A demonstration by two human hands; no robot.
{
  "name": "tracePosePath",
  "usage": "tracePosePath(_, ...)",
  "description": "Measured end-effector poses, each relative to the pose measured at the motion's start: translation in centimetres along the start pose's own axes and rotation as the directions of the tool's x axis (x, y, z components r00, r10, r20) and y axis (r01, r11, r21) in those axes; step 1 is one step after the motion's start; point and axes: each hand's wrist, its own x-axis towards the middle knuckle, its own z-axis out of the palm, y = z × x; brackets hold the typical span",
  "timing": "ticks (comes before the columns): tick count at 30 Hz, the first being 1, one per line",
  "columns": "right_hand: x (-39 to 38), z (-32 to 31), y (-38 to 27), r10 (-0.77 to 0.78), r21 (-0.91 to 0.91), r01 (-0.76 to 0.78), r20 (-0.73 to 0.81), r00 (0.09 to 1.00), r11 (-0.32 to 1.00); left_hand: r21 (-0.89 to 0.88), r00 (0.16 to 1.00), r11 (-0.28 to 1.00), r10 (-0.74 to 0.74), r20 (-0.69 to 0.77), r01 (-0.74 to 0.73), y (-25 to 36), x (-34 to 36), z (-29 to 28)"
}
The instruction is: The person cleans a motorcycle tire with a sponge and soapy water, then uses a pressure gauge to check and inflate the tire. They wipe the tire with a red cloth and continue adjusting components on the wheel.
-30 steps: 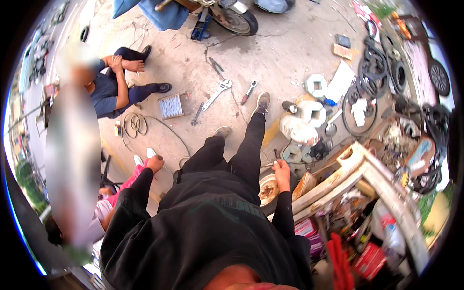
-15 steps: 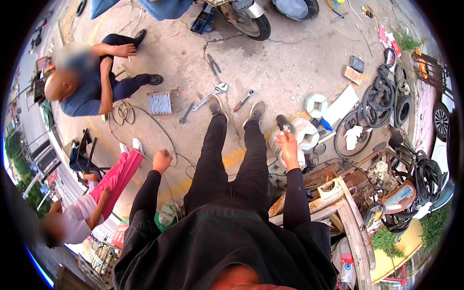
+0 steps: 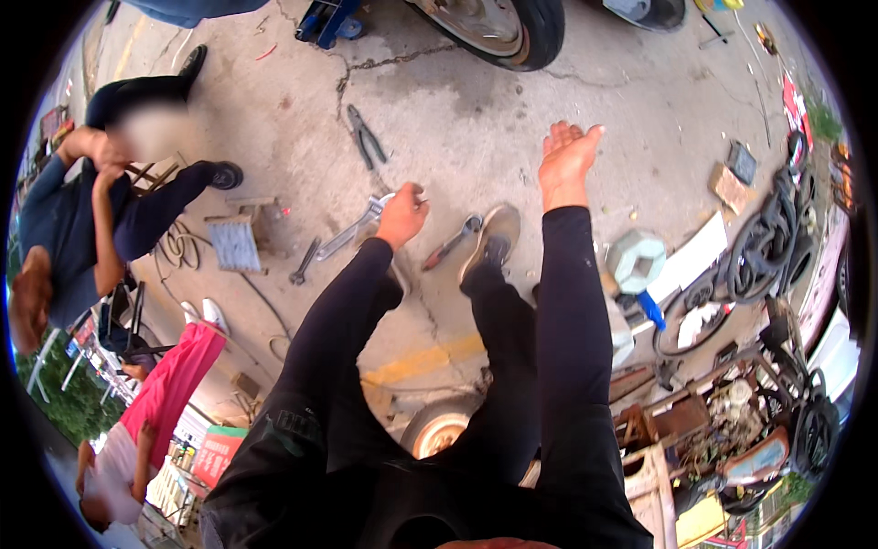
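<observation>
My left hand (image 3: 402, 212) is curled above the large adjustable wrench (image 3: 346, 236); what it holds, if anything, I cannot make out. My right hand (image 3: 567, 160) reaches out with open fingers and nothing in it, below a motorcycle wheel (image 3: 535, 41). Pliers (image 3: 366, 137) lie on the cracked concrete ahead, a small wrench (image 3: 304, 263) to the left. A ratchet with a red handle (image 3: 448, 245) lies beside my right shoe. A blue jack (image 3: 320, 20) stands at the top, near the wheel.
A person (image 3: 59, 229) sits at the left beside a crate (image 3: 236, 245) and coiled hose; another, in pink trousers (image 3: 178, 384), is behind. At the right lie octagonal blocks (image 3: 636, 261), a white board (image 3: 697, 256), inner tubes (image 3: 768, 238) and piled scrap (image 3: 695, 412).
I have moved toward the motorcycle. Both arms have swung up and forward from beside my legs; my right hand has opened, and my left hand is now over the wrenches.
</observation>
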Motion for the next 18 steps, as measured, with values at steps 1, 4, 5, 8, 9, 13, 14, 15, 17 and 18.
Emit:
tracePosePath(1,2.0,1.4,-0.5,-0.016,0.028,0.016,0.005,1.000,0.999,0.003,0.998,0.998,0.056,-0.010,-0.056,-0.3,3.0,2.1)
tracePosePath(4,8.1,4.4,-1.8,-0.158,0.016,0.158,-0.001,0.987,0.987,0.123,0.952,0.956,0.281,-0.118,-0.267,1.3,10.8,6.8)
tracePosePath(5,9.6,5.5,-2.1,-0.211,0.018,0.210,0.030,0.977,0.977,0.134,0.942,0.945,0.315,-0.118,-0.299,2.1,13.2,7.6)
tracePosePath(8,11.9,7.6,-1.8,-0.314,0.023,0.313,0.117,0.942,0.949,0.213,0.932,0.916,0.358,-0.061,-0.339,3.8,17.8,8.4)
tracePosePath(9,12.2,8.2,-1.7,-0.330,0.026,0.330,0.157,0.931,0.944,0.266,0.937,0.906,0.347,-0.024,-0.329,4.2,19.0,8.6)
tracePosePath(13,13.6,9.0,-1.1,-0.361,0.062,0.357,0.243,0.900,0.932,0.416,0.877,0.790,0.478,0.042,-0.450,3.3,22.2,9.6)
tracePosePath(14,14.3,8.6,-0.4,-0.365,0.054,0.365,0.280,0.888,0.929,0.438,0.850,0.751,0.523,0.063,-0.495,3.0,22.5,9.7)
tracePosePath(15,15.9,7.9,0.0,-0.214,0.072,0.202,0.290,0.933,0.977,0.467,0.839,0.724,0.539,0.078,-0.509,2.4,22.8,10.0)
tracePosePath(17,16.6,7.5,0.0,-0.097,0.060,0.083,0.297,0.950,0.995,0.518,0.826,0.682,0.556,0.094,-0.517,0.9,23.3,10.3)
tracePosePath(18,16.8,7.8,-0.2,-0.039,0.048,0.025,0.303,0.952,0.999,0.464,0.795,0.695,0.605,0.034,-0.549,0.2,23.9,10.2)
